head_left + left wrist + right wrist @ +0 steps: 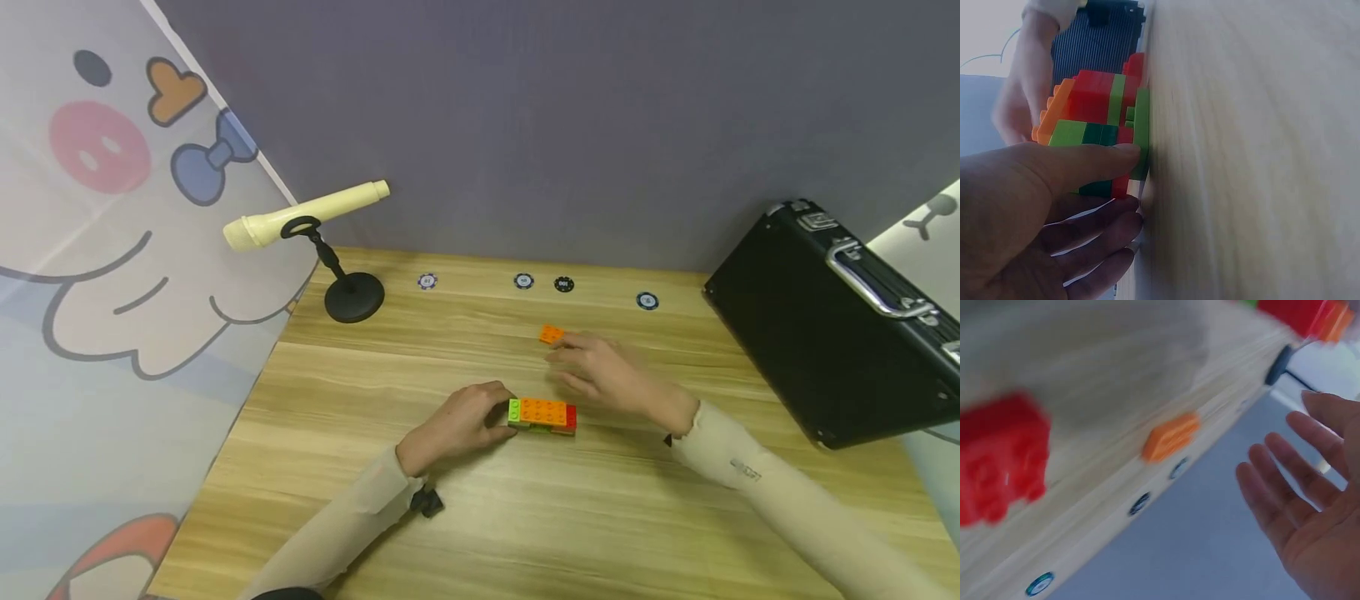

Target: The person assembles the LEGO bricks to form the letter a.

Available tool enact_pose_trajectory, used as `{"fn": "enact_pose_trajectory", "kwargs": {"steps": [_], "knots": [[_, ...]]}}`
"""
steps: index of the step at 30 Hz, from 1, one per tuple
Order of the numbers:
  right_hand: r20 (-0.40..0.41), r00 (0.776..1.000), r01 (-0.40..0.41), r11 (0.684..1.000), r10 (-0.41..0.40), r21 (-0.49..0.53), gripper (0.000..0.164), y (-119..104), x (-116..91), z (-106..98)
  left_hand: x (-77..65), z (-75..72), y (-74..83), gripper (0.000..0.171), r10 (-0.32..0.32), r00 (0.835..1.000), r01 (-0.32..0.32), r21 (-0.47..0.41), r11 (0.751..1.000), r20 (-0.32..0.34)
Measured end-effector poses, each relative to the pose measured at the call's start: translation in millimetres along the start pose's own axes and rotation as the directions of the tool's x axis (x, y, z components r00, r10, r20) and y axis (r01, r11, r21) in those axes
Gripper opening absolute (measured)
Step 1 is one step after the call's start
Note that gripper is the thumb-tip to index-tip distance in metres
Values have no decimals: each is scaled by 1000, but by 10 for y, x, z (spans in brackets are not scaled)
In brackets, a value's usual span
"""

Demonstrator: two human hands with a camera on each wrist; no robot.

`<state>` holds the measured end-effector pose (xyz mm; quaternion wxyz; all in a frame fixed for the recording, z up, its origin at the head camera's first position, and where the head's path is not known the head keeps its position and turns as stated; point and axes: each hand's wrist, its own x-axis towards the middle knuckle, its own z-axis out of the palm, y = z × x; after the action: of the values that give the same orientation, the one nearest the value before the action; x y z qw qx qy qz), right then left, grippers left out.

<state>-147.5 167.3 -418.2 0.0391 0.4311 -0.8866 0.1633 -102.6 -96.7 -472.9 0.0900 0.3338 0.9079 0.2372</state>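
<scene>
My left hand (461, 421) pinches the left end of a small built block of toy bricks (543, 412), which stands on the table. In the left wrist view its thumb lies along one side and the fingers behind. An orange plate tops the block; green and red bricks (1092, 94) lie beneath. My right hand (603, 373) hovers to the right, fingers spread and holding nothing in the right wrist view. Just beyond its fingertips lies a loose orange brick (551, 334). A blurred red brick (1004, 456) also lies on the table in the right wrist view; in the head view it is hidden.
Several poker chips (523, 281) lie along the back edge by the grey wall. A cream microphone (307, 215) rests on a black stand (354, 297) at the back left. To the right, a black case (817, 333) leans on the table.
</scene>
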Motion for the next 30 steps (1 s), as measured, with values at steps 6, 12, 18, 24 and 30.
{"fn": "enact_pose_trajectory", "kwargs": {"steps": [6, 12, 18, 24, 30], "knots": [[86, 986, -140, 990, 143, -34, 35, 357, 197, 89, -27, 17, -5, 38, -13, 1000, 13, -13, 1000, 6], [165, 967, -177, 978, 194, -112, 45, 485, 303, 209, -22, 23, -7, 38, 9, 1000, -9, -13, 1000, -13], [155, 971, -162, 978, 182, -133, 36, 451, 315, 279, -3, 23, -11, 36, 27, 999, -27, -20, 999, -23], [137, 972, -172, 978, 188, -121, 33, 408, 284, 286, 6, 8, -7, 35, 35, 999, -35, -25, 999, -33], [120, 978, -157, 982, 169, -108, 27, 397, 200, 293, 2, 13, -2, 43, 23, 999, -24, -23, 999, -25]]}}
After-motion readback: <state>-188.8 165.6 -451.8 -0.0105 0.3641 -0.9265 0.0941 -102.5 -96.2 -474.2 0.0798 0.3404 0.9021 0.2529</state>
